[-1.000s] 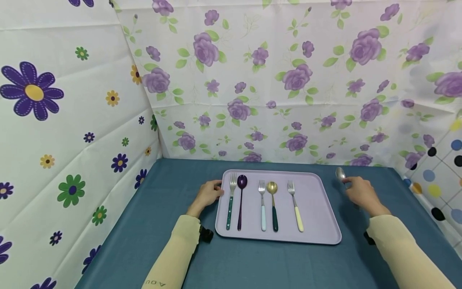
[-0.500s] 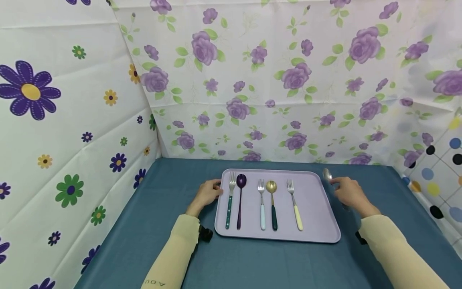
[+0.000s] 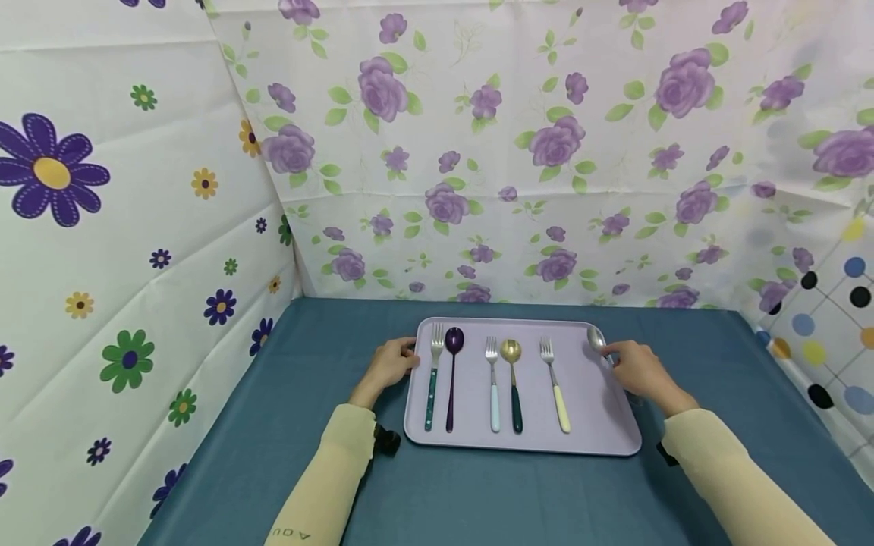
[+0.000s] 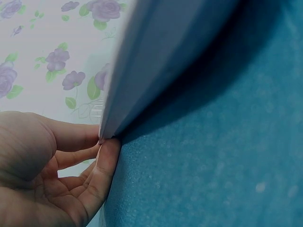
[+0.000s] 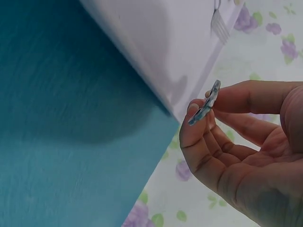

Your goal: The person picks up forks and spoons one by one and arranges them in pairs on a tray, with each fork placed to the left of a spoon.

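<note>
Near its upper left edge, the lilac tray (image 3: 594,417) is pinched by my left hand (image 3: 389,365); the left wrist view shows thumb and fingers at the tray's rim (image 4: 142,71). My right hand (image 3: 643,373) pinches a spoon by its handle (image 5: 206,105), with the silver bowl (image 3: 595,338) over the tray's upper right corner. On the tray, from left to right, lie a green-handled fork (image 3: 433,379), a purple spoon (image 3: 453,356), a pale blue-handled fork (image 3: 495,387), a gold spoon with dark green handle (image 3: 515,402) and a yellow-handled fork (image 3: 560,402).
A blue-green cloth (image 3: 492,493) covers the table under the tray. Flowered sheets hang behind (image 3: 478,152) and at the left (image 3: 171,265). A dotted sheet (image 3: 833,341) stands on the right side.
My right hand has moved left with the spoon, from the cloth beside the tray to over its right edge. The left hand keeps its hold on the tray.
</note>
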The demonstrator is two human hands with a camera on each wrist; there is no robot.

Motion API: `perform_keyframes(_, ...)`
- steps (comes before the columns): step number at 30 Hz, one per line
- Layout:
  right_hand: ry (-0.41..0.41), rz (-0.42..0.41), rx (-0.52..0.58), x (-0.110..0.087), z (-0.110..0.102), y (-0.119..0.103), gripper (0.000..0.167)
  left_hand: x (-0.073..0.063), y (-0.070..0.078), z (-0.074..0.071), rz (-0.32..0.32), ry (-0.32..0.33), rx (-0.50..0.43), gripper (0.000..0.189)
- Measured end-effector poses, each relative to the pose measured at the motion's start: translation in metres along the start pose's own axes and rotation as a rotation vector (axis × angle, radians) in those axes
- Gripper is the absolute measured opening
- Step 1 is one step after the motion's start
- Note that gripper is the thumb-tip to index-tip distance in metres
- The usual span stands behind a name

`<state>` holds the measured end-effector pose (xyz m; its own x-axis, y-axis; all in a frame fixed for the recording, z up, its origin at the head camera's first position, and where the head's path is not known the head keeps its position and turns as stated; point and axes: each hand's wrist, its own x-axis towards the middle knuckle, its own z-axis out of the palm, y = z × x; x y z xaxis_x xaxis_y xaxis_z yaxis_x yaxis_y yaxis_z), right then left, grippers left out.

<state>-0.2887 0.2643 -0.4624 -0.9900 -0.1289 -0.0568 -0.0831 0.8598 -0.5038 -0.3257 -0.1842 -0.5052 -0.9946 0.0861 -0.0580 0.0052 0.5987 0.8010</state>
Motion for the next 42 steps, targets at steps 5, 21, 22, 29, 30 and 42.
perform_keyframes(5,-0.007,-0.019,-0.016,-0.002,0.006,-0.008,0.05,0.0,0.0,0.0,-0.002,0.001,-0.007,0.048)
perform_keyframes(21,-0.028,0.002,-0.043,-0.001,0.025,-0.026,0.045,0.0,-0.001,0.0,-0.003,0.005,-0.008,0.048)
perform_keyframes(22,-0.028,-0.004,-0.045,0.0,0.027,-0.027,0.044,0.0,-0.001,0.0,-0.002,0.005,-0.006,0.048)
perform_keyframes(29,-0.042,-0.054,-0.05,0.003,0.034,-0.032,0.043,0.0,0.002,0.0,-0.005,0.002,0.005,0.048)
perform_keyframes(30,-0.048,-0.051,-0.052,0.004,0.034,-0.032,0.045,0.0,0.002,0.0,-0.004,0.002,0.006,0.048)
perform_keyframes(42,-0.103,-0.027,-0.094,0.007,0.038,-0.046,0.044,0.002,-0.001,0.0,-0.002,0.005,-0.002,0.047)
